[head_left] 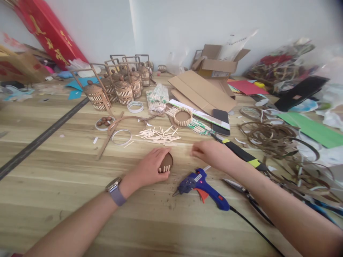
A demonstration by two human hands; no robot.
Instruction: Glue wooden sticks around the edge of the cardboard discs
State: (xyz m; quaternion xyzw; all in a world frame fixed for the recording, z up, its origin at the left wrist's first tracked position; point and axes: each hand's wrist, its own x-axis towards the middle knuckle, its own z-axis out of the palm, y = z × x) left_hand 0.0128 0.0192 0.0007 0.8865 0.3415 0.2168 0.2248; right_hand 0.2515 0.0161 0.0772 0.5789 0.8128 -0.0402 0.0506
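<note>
My left hand (151,166), with a watch on its wrist, curls around a small round brown base (166,162) on the table. Several short wooden sticks (166,168) stand upright along the near edge of that base; my fingers cover its left side. To the right, my right hand (206,152) hovers above the table with its fingers curled together and slightly blurred; whatever they may hold cannot be made out. Just below it lies a blue glue gun (199,185) with an orange trigger, its nozzle pointing left. A loose pile of short wooden sticks (158,136) lies beyond my hands.
A ring of upright sticks on a brown base (183,117) rests behind the pile. Several small lantern-like baskets (123,92) stand at the back left. Scissors (246,196), a yellow-and-black cutter (242,153), a phone (220,121) and coiled brown strips (270,134) lie to the right.
</note>
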